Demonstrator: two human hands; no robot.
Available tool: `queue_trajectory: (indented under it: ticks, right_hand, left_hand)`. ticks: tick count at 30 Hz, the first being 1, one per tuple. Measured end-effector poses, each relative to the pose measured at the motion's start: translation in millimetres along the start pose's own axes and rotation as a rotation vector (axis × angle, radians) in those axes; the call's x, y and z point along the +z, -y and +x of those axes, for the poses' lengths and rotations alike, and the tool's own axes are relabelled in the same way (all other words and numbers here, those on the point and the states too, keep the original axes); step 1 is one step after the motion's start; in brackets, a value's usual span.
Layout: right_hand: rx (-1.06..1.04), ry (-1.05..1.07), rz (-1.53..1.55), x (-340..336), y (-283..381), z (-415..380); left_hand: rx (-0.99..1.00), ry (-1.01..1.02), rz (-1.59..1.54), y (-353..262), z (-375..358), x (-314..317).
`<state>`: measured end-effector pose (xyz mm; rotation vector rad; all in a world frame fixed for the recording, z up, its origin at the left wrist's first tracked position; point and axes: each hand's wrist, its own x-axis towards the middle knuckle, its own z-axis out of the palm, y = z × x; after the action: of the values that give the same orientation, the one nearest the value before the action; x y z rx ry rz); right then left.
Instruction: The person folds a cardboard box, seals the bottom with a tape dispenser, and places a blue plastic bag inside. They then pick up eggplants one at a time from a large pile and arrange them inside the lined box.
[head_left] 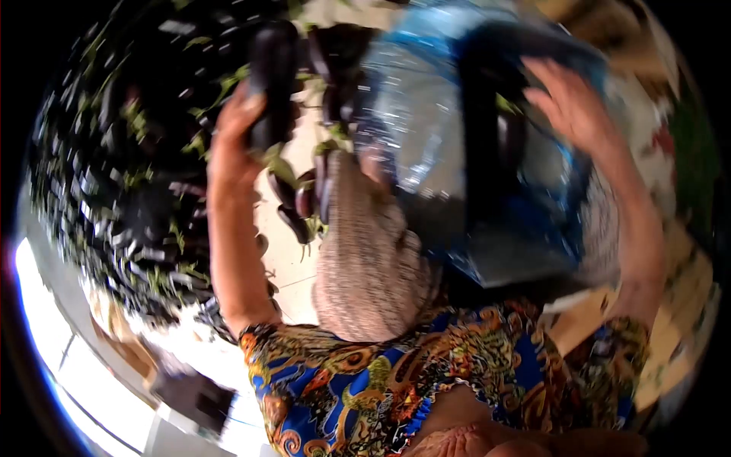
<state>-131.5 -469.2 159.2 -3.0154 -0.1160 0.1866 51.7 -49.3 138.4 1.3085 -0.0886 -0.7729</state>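
Observation:
My left hand (240, 126) is closed round a large dark eggplant (274, 76), held upright at the edge of a big heap of eggplants (145, 206). On the right, my right hand (567, 103) has its fingers spread at the rim of a blue plastic bag (426, 145). The bag's mouth gapes, and an eggplant with a green stem (512, 137) shows inside; its deeper contents are too dark to make out. Between heap and bag, a few small eggplants (293, 222) lie on the pale floor.
My knee in patterned cloth (365, 266) stands between the heap and the bag. Cardboard (670, 305) lies at the lower right, with more brown material at the upper right. A dark object (194, 400) is at the lower left.

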Motion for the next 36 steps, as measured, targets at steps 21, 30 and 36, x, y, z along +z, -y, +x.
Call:
queue_trajectory:
  ticks: [21, 30, 36]
  right_hand:
    - [-0.176, -0.394, 0.130, 27, -4, -12]
    - [-0.021, -0.038, -0.060, 10, 10, 7]
    - [-0.041, -0.107, -0.141, 20, 16, 10]
  left_hand:
    - [-0.185, 1.121, 1.319, 134, 21, 251]
    - [0.275, 1.156, 1.692, 97, -11, 262]
    - [0.804, 0.983, 1.737, 170, -19, 226]
